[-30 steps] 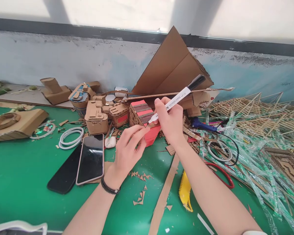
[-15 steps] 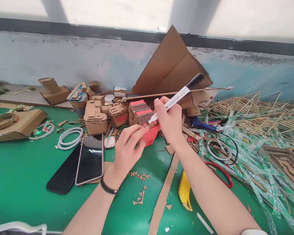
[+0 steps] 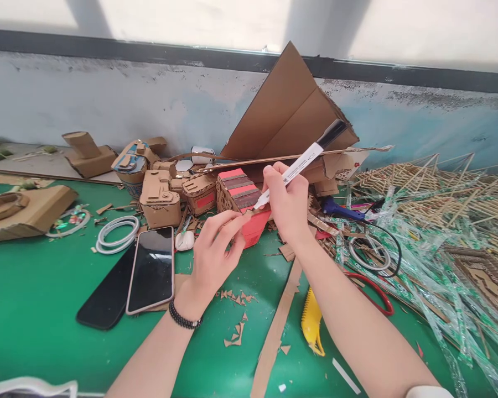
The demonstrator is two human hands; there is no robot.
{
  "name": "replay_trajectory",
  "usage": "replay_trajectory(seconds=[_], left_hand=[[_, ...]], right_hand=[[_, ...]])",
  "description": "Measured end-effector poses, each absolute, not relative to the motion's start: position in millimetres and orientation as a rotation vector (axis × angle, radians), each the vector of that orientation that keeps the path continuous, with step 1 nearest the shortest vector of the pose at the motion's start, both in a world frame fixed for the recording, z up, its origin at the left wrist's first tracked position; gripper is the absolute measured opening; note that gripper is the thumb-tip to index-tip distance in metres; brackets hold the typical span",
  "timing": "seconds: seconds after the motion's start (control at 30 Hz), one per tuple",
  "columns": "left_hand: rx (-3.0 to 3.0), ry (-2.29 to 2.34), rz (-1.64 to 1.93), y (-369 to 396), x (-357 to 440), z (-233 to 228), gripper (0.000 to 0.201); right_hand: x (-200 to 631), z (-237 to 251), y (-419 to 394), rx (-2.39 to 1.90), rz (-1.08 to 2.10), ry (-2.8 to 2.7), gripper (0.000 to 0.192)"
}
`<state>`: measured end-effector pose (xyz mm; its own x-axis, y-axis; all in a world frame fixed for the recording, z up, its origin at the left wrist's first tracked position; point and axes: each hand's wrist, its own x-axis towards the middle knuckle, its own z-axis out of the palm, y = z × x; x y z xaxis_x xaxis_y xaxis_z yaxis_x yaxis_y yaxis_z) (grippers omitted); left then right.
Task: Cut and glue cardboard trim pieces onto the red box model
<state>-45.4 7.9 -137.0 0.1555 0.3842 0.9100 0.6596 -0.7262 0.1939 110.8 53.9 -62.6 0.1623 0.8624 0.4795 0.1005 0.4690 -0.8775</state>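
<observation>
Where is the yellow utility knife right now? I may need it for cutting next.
In the head view the yellow utility knife lies on the green table, low and right of centre, just under the right forearm, beside the long cardboard strip.

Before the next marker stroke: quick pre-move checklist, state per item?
1. Marker gripped in right hand: ok.
2. Marker tip at the small cardboard piece: ok, though actual contact cannot be told.
3. Left hand pinching that piece at its fingertips: ok.
4. Red striped box just behind the hands, close to the stroke: not ok.
5. Phone off to the left, apart from the marker: ok.
6. Yellow cutter lying under the right forearm, blade state: cannot tell.
</observation>
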Motion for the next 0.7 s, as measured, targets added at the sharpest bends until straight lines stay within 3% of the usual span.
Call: replay_trajectory(seconds=[0.47, 0.7], left_hand=[[-2.195, -0.983, -1.62, 8, -45, -136, 0.043], [-2.205, -0.999, -1.615, 8, -46, -135, 0.045]], right_hand=[[118, -47, 50, -0.785, 0.697, -1.373, 0.031], [126, -49, 55, -0.95, 0.744, -1.458, 0.046]])
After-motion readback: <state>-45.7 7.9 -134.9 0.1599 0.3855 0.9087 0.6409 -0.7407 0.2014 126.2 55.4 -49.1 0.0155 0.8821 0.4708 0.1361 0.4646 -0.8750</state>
